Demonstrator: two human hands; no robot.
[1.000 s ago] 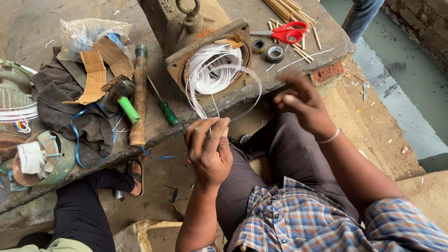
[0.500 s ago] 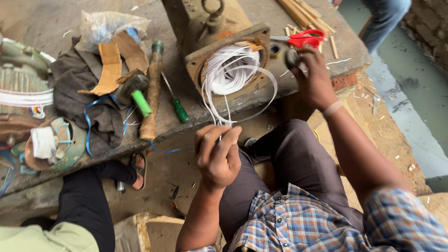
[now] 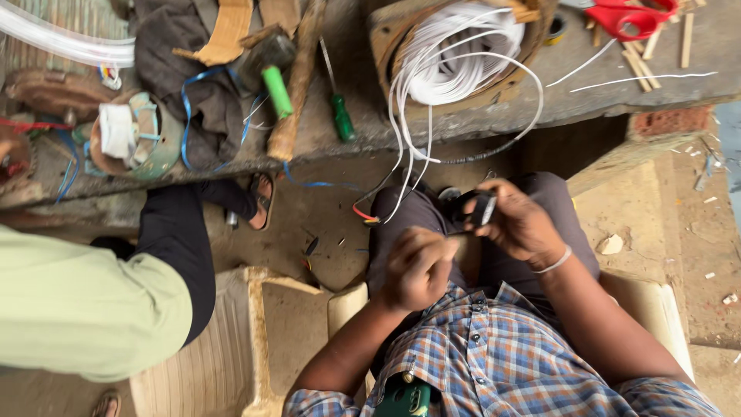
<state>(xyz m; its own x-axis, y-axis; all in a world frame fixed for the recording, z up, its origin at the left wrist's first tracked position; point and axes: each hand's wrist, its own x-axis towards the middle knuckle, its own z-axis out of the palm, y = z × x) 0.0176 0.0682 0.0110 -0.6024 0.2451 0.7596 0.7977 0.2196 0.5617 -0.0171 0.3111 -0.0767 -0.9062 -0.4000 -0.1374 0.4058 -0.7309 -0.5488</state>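
My right hand (image 3: 519, 225) is over my lap, shut on a black roll of tape (image 3: 480, 208). My left hand (image 3: 417, 269) is just below and left of it, blurred, with the fingers curled and the thumb toward the roll. I cannot see anything in it. White wires (image 3: 409, 166) hang from a coil (image 3: 463, 58) in a rusty round frame on the bench. They drop to my left knee and end in red tips (image 3: 366, 218), apart from both hands.
The grey bench (image 3: 494, 116) carries a green-handled screwdriver (image 3: 340, 117), a wooden-handled hammer (image 3: 295, 93), red scissors (image 3: 637, 15), dark cloth and blue cords. Another person in a pale green top (image 3: 77, 309) and black trousers sits at left, beside a cream plastic chair (image 3: 231, 340).
My right hand came back from the bench to my lap with the black tape roll. My left hand dropped lower, and the wire ends now hang by my knee. The view tilted down.
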